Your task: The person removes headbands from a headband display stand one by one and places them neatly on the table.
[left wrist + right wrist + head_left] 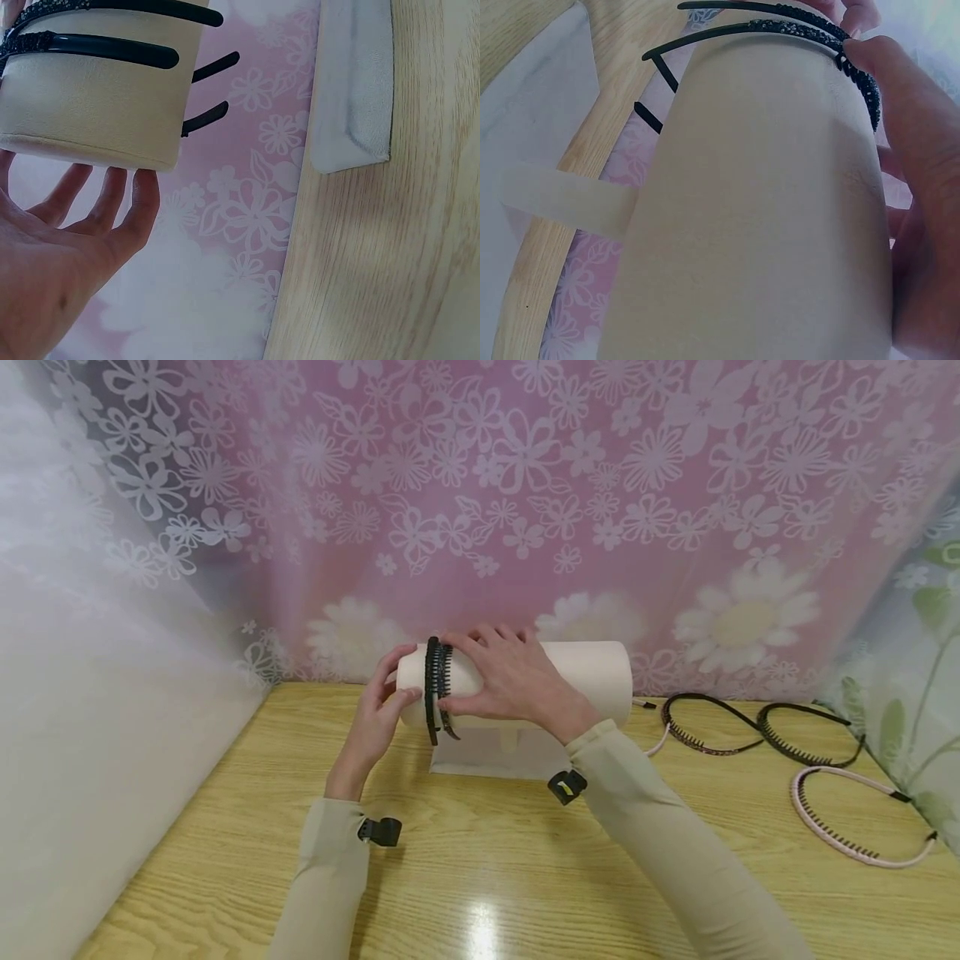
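Note:
A cream cylindrical headband stand (588,681) lies sideways on a pale base (480,766). Two black headbands sit side by side around its left part: a left one (430,693) and a right one (447,670), with sparkly sections in the wrist views. My left hand (367,722) holds the cylinder's left end, fingertips against its rim in the left wrist view. Reaching over the top, my right hand (513,677) grips the right headband, its thumb (874,56) against the band. The headbands' dark tips (161,56) stick out beneath the cylinder. Some right fingers are hidden behind it.
To the right on the wooden table (465,852) lie two black toothed headbands, one nearer (708,749) and one farther right (802,758), plus a pink one (817,831). Part of another pink band (660,745) shows beside the stand. A floral curtain (480,510) hangs behind.

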`<state>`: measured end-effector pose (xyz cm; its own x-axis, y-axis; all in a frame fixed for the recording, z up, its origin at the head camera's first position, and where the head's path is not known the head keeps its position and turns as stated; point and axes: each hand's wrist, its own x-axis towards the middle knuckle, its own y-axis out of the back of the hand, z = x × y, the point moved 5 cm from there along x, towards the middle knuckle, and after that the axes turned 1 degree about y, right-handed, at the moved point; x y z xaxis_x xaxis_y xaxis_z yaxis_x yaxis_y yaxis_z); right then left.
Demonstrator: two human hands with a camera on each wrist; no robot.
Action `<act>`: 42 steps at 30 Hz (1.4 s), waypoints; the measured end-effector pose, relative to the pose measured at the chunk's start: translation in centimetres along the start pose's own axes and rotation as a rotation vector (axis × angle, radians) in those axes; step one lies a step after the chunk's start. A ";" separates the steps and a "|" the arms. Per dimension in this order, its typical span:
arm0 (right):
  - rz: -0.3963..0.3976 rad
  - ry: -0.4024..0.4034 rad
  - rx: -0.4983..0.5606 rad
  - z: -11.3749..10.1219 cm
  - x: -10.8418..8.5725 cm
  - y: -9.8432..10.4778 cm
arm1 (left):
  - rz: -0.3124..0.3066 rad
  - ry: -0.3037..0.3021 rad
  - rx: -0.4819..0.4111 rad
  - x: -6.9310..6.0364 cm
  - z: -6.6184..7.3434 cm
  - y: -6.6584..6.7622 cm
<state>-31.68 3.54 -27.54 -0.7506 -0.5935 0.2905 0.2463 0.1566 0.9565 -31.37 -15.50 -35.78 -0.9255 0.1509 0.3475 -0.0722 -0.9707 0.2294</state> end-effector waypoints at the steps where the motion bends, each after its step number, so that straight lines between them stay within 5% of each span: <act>1: -0.004 0.001 0.009 0.0 0.0 0.0 | 0.001 0.001 -0.002 0.0 0.0 0.0; 42: -0.067 -0.009 0.126 1.1 -0.6 0.6 | 0.027 -0.012 0.006 -0.1 0.3 -0.1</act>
<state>-31.79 4.82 -27.12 -0.7680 -0.5993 0.2258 0.1173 0.2151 0.9695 -31.12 -15.37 -35.59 -0.9224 0.1270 0.3647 -0.0448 -0.9732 0.2255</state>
